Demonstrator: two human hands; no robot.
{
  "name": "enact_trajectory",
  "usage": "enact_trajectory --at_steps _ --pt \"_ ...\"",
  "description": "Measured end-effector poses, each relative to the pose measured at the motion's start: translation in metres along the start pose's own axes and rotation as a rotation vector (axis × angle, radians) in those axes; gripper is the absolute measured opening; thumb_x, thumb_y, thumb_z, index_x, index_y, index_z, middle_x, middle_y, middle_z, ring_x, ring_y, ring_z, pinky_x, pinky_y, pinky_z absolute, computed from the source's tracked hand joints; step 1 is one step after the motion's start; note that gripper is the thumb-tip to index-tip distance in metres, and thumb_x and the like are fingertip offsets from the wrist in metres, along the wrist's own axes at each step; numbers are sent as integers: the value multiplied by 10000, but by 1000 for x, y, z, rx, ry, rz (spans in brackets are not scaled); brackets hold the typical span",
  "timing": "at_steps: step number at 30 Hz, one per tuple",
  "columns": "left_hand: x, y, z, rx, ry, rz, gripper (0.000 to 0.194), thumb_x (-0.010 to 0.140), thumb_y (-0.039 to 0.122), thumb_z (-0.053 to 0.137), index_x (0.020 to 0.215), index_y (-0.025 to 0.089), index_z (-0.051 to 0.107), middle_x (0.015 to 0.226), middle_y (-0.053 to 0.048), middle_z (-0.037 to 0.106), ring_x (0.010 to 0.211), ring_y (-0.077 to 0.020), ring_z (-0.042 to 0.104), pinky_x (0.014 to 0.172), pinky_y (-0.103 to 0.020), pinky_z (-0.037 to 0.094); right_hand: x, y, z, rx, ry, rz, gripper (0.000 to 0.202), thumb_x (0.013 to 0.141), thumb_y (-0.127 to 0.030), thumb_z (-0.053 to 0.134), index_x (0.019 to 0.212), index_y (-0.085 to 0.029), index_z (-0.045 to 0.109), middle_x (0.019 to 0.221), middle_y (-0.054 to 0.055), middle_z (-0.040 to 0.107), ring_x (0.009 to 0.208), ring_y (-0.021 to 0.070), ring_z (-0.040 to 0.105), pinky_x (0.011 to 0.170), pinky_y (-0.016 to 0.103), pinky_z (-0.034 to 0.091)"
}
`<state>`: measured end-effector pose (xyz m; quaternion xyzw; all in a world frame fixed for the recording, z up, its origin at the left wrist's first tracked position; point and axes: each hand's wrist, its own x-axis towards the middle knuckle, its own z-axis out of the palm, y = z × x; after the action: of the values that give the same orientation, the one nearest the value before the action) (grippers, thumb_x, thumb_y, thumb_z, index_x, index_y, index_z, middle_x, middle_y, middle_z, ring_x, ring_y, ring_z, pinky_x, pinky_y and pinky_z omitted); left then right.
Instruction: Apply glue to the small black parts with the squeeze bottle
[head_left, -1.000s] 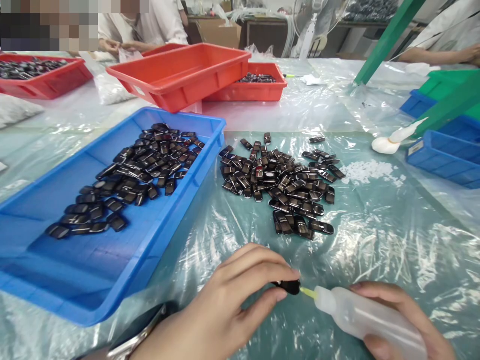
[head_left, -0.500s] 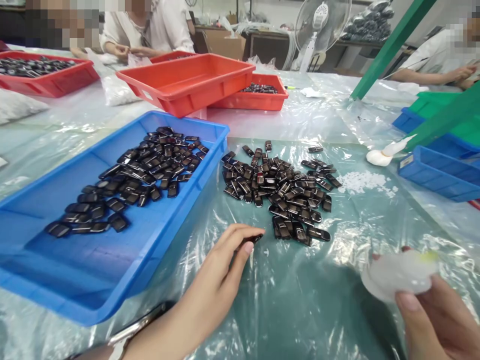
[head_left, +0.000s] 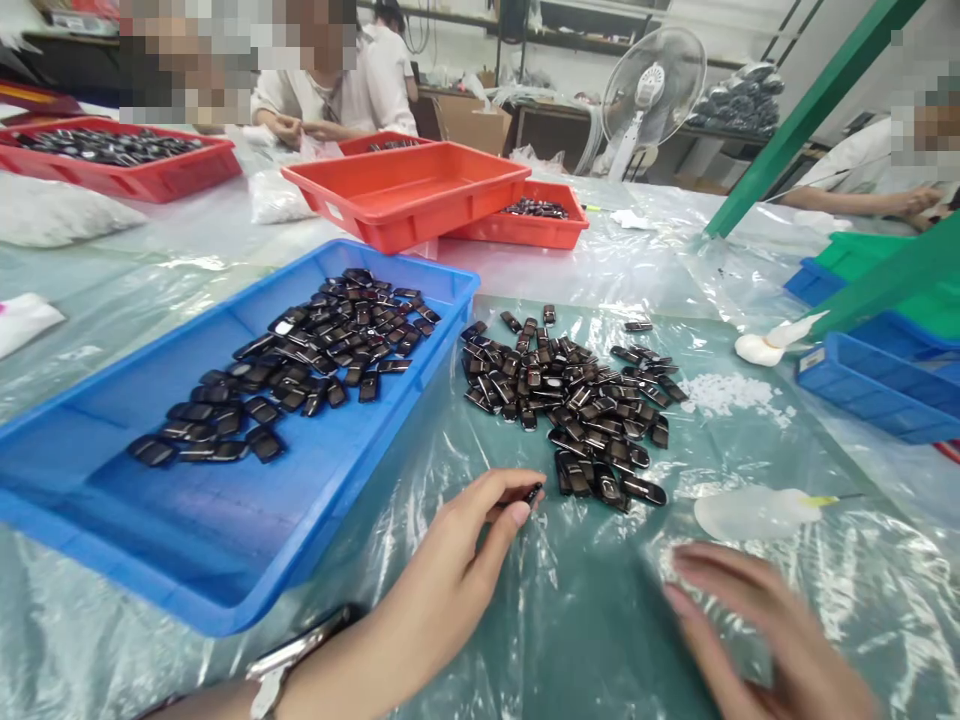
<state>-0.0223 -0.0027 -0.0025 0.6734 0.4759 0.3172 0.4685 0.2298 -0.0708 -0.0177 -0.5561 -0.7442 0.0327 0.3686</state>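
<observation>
My left hand [head_left: 487, 535] is closed, pinching a small glossy black plastic piece [head_left: 534, 492] edge-on between thumb and fingertips. Beyond it, a heap of similar dark pieces [head_left: 570, 385] lies on the plastic-covered table. My right hand [head_left: 765, 620], slightly blurred, has its thumb and fingers apart and holds nothing. Just past its fingers, a translucent squeeze bottle [head_left: 754, 513] with a yellowish tip and thin needle lies on its side. Small white bits [head_left: 735, 395] are spread to the right of the heap.
A blue tray [head_left: 390, 440] with many more dark pieces stands at left. Behind it are stacked red trays [head_left: 405, 205]. At right stand a green post [head_left: 810, 120], blue bins [head_left: 877, 375] and a tied white bag [head_left: 761, 348]. Co-workers sit across the table.
My right hand has let go of the squeeze bottle, which now lies on the table, and has drawn back toward me. My left hand still pinches the black piece. The camera view has shifted slightly.
</observation>
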Motion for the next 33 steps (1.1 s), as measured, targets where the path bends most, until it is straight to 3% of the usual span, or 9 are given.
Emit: enact_trajectory --at_steps 2,4,6,9,13,18,22,28,33 --pt "1 2 0 5 30 36 255 1054 276 417 1232 243 596 1152 -80 711 1047 -242 691 863 -415 577 25 -13 10 -50 -232 -305 344 974 -50 473 1254 -207 596 1217 123 668 1096 250 663 837 365 584" --pt "2 4 -1 5 62 80 242 1045 257 433 1212 236 607 1171 -81 714 1059 -237 695 875 -407 580 50 -20 23 -92 -331 -523 425 947 26 381 1239 -158 628 1192 139 709 1078 278 684 825 403 599" --pt "4 4 -3 7 91 111 234 1039 243 446 1201 234 614 1176 -79 715 1065 -234 698 885 -405 583 67 -21 36 -92 -351 -628 456 904 68 339 1108 -135 693 1080 136 747 966 278 715 775 398 608" --pt "7 2 -5 10 130 139 231 1038 230 450 1199 229 616 1162 -76 717 1047 -229 702 886 -408 586 77 -19 51 -78 -348 -642 417 876 76 366 1010 -105 717 962 155 740 856 281 711 714 396 606" --pt "6 0 -5 13 156 176 228 1029 211 475 1210 236 612 1137 -65 708 1009 -220 695 859 -394 588 74 -12 58 -8 -354 -488 353 936 41 391 1127 -100 652 996 140 693 893 265 671 736 414 587" --pt "1 -2 -3 65 119 243 234 1037 195 491 1247 249 579 1142 -63 681 1018 -218 670 899 -402 572 76 -12 50 164 -381 -251 213 1000 -71 425 955 -186 598 920 78 641 806 232 631 657 381 519" --pt "-3 -2 -1 134 88 332 265 1051 160 465 1290 251 534 1202 -68 650 1107 -217 637 930 -378 555 75 -23 36 402 -364 -51 163 1021 -153 445 970 -255 562 924 25 634 827 182 643 685 312 521" --pt "-8 -4 -1 233 29 451 307 1056 112 433 1322 249 503 1226 -76 618 1118 -207 607 938 -347 540 63 -38 28 824 -391 311 179 1027 -386 521 946 -263 624 852 20 667 777 165 684 697 282 575" --pt "-9 -3 -3 312 9 571 324 1052 80 417 1344 195 500 1236 -106 627 1138 -213 599 983 -347 535 63 -40 29 1033 -422 542 179 965 -422 646 886 -264 673 752 -22 660 735 126 644 712 229 519"
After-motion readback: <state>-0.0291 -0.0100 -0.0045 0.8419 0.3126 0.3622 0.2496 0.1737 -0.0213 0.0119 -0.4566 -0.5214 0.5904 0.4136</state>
